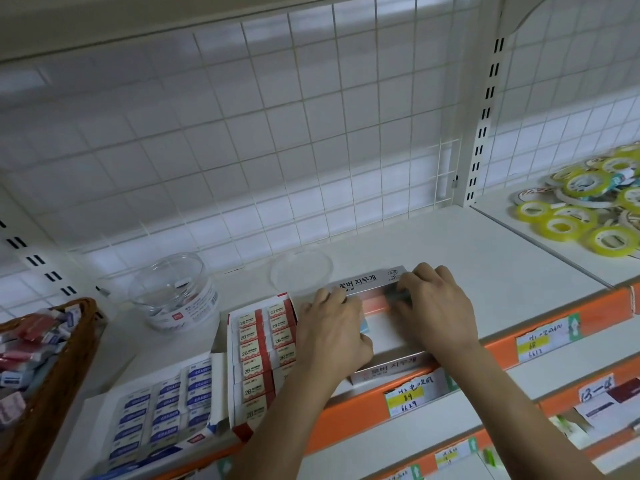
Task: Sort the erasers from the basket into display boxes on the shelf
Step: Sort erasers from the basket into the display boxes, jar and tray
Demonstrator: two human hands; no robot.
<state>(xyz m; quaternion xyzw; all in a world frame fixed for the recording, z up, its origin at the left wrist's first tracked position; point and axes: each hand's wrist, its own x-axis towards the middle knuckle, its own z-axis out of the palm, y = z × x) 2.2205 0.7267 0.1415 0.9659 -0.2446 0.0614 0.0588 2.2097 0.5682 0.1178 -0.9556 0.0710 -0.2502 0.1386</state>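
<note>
While reaching into the grey display box (391, 367), left hand (332, 337): lying knuckles-up over the near left corner, fingers bending down toward a row of erasers (374, 301), partly covering a pale blue block (364, 328); gripping or merely touching, impossible to tell.
Right hand (437, 306): arching over the far right corner, curved fingertips coming down on the blurred end of the same row; pinching anything or not, impossible to tell.
Grey display box: sitting at the shelf's front lip under both hands; matte rectangular cardboard, carrying black Korean lettering on the front wall and on the lid flap standing up behind.
Row of erasers: lining the back wall of that box as smooth salmon-pink blocks, with the pale blue block lying nearer the front.
Red-and-white box (263, 355): sitting just left of the grey one, holding two tight columns of paper-sleeved "2B" erasers.
Blue-and-white box (162, 410): lying further left, flaps open, holding three columns of sleeved rectangular erasers.
Wicker basket (65, 375): standing at the far left, showing a brown woven wall, holding a loose jumble of wrapped erasers (31, 344).
Clear tub (173, 292): standing behind the boxes, round and glossy, with a flat round clear lid (301, 271) lying apart to its right.
Shelf (467, 247): stretching smooth and white, backed by a wire grid (242, 133), edged in front by an orange price rail (609, 308).
Tape rolls (585, 216): piling up as yellow-green rings in the neighbouring bay on the right.
</note>
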